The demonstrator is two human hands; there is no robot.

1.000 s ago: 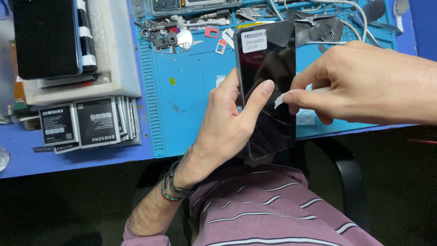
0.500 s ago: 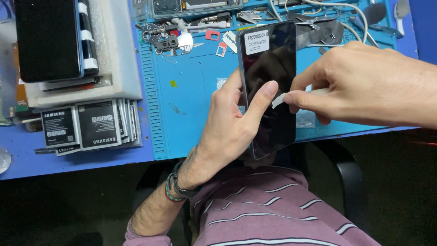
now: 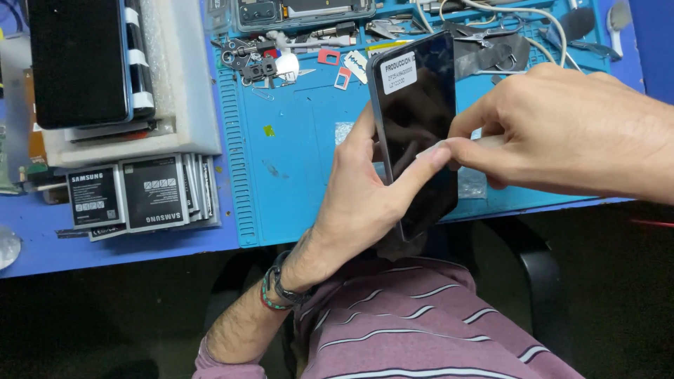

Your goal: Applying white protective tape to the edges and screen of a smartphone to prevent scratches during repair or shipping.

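above the near edge of the table (image 3: 140,245), the left hand (image 3: 365,203) holds a phone (image 3: 415,126) upright, its dark screen facing the camera. the fingers are closed around the phone's left edge and back, and the thumb (image 3: 414,175) lies across the glass. the right hand (image 3: 562,130) comes in from the right, with thumb and forefinger pinched together on a thin pale strip (image 3: 435,146) at the right side of the screen; what kind of strip it is i cannot tell. a white sticker (image 3: 398,72) sits at the far end of the phone. under the phone lies a blue mat (image 3: 295,168), with small tools and parts (image 3: 263,56) at its far side. to the left, near the table edge, a row of flat batteries (image 3: 140,193) is stacked, and farther back a dark tablet (image 3: 77,63) rests on a white foam block (image 3: 182,105). on the left wrist there is a bracelet (image 3: 277,291).
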